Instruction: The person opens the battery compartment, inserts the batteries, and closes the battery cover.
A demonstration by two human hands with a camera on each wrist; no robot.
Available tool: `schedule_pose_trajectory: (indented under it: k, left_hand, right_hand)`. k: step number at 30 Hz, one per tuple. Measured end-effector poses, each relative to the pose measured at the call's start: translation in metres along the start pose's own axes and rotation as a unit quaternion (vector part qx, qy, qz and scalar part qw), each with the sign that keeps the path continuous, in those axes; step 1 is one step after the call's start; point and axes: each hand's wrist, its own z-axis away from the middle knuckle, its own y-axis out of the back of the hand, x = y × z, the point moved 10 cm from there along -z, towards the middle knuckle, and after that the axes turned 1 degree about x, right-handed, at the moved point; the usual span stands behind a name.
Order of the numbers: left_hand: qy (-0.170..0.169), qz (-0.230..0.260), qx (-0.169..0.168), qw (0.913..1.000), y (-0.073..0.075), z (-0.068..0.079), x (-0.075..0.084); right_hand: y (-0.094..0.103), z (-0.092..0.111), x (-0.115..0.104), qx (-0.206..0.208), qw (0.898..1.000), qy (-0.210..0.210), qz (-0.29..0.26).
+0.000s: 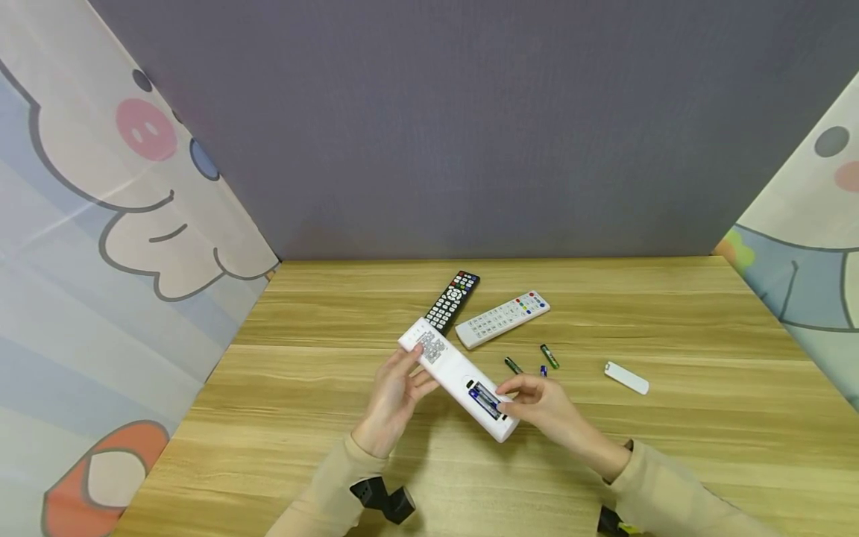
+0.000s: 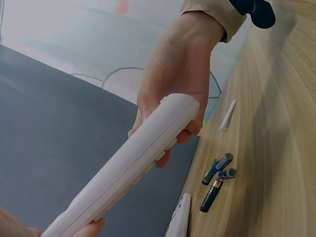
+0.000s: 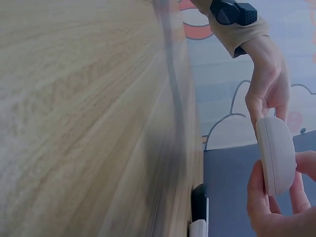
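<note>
White remote (image 1: 458,371): left hand (image 1: 391,403) grips it, right hand (image 1: 542,405) pinches lower end; batteries (image 1: 485,396) partly covered, label (image 1: 432,347) unreadable.

Just beyond my left grip (image 1: 391,403), the white remote (image 1: 459,373) covered the near end of the black remote (image 1: 452,300); the label (image 1: 432,347) was illegibly small.

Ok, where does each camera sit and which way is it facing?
Head: on the person's head, facing forward and down at the table; left hand, right hand and sleeves show.
Left wrist: worn there, facing across the held remote toward the right hand, batteries beyond; part of the left hand shows lower left.
Right wrist: worn there, facing across the held remote toward the left hand; part of the right hand shows lower right.
Both wrist views share the held remote and both hands.
</note>
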Motion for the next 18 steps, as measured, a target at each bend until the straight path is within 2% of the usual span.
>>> schedule_pose_trajectory:
  k: [13, 18]
  left_hand:
    - [0.009, 0.004, -0.002, 0.9999, -0.0007, -0.0004, -0.0019]
    - [0.009, 0.0, -0.005, 0.9999, -0.0011, 0.0003, -0.0017]
  right_hand:
    - [-0.0025, 0.0004, -0.0026, -0.031, 0.999, 0.023, 0.002]
    - [0.0002, 0.0021, -0.0054, -0.046, 0.998, 0.031, 0.023]
